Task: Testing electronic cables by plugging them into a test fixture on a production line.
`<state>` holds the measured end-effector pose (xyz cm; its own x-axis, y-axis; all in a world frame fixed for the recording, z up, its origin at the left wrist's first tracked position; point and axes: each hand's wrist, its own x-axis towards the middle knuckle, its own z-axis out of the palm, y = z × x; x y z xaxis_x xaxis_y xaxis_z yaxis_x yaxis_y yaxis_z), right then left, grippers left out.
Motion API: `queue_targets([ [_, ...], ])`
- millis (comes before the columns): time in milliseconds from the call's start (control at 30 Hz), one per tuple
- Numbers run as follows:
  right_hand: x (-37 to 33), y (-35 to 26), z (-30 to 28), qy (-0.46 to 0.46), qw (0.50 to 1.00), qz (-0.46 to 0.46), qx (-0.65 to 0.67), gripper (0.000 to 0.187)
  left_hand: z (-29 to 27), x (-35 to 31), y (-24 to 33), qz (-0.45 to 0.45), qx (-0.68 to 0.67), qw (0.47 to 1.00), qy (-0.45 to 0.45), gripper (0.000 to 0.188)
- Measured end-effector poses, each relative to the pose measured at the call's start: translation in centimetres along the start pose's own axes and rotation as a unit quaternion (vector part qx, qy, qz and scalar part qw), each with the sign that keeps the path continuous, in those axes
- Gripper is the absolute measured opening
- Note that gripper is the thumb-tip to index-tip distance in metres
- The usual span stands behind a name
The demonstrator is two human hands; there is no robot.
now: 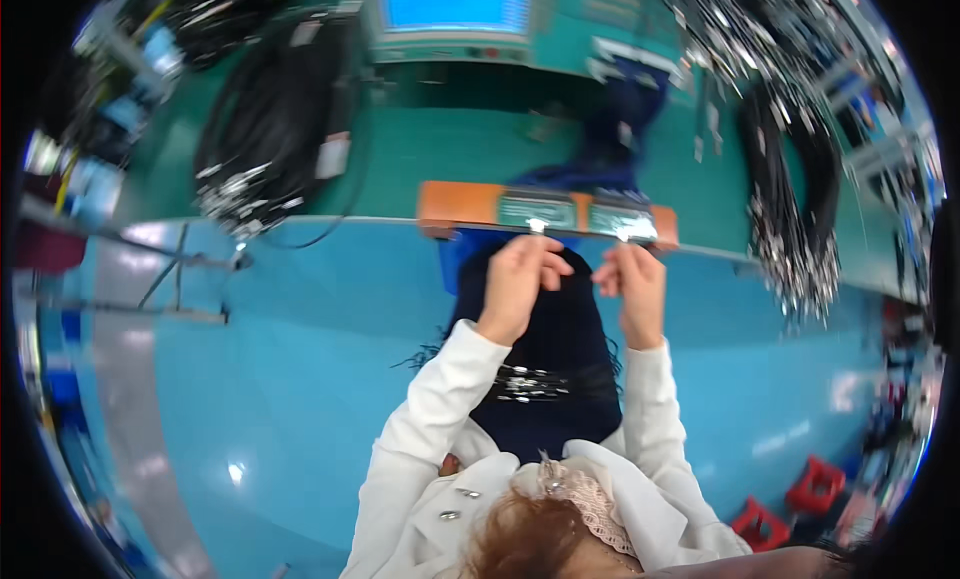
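Note:
At the bench's front edge, an orange block carries two green-and-silver fixtures. My left hand is closed in a pinch on a small silver connector at the left fixture. With thumb and finger together, my right hand pinches another small silver connector at the right fixture. Blur hides whether the connectors sit fully in the fixtures. A row of silver-tipped cable ends lies across dark cloth on my lap.
Black coiled cables lie on the green bench to the left. More cable bundles hang over its right edge. An instrument with a lit blue screen stands at the back. Red stools stand lower right.

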<state>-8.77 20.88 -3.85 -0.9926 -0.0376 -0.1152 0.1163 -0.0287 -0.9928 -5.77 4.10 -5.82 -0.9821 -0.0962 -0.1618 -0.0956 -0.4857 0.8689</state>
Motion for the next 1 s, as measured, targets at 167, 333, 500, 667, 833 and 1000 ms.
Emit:
queue_targets([
  [167,-2.3,-2.5,-2.0,0.062,0.96,-0.111,-0.248,0.029,-7.3,-2.8,6.6,0.157,0.302,0.932,0.129,0.022],
  [333,-6.1,-4.0,-4.1,0.038,0.977,-0.101,-0.183,0.022,-18.8,-3.4,22.3,0.43,0.623,0.553,0.349,0.009],
  [500,-7.9,-4.6,0.9,-0.071,0.983,-0.068,-0.154,0.019,-26.1,-1.3,27.8,0.259,0.802,0.435,0.318,0.014],
  [667,-8.2,-5.6,5.7,-0.234,0.964,-0.043,-0.114,0.017,-23.2,0.0,27.7,0.322,0.724,0.545,0.274,0.011],
  [833,-8.6,-5.5,11.4,-0.379,0.925,0.011,-0.014,0.019,-26.4,-0.5,25.9,0.337,0.774,0.481,0.237,0.015],
  [1000,-10.3,-4.5,12.7,-0.439,0.898,0.025,-0.019,0.021,-24.5,-0.6,26.0,0.379,0.757,0.47,0.25,0.011],
])
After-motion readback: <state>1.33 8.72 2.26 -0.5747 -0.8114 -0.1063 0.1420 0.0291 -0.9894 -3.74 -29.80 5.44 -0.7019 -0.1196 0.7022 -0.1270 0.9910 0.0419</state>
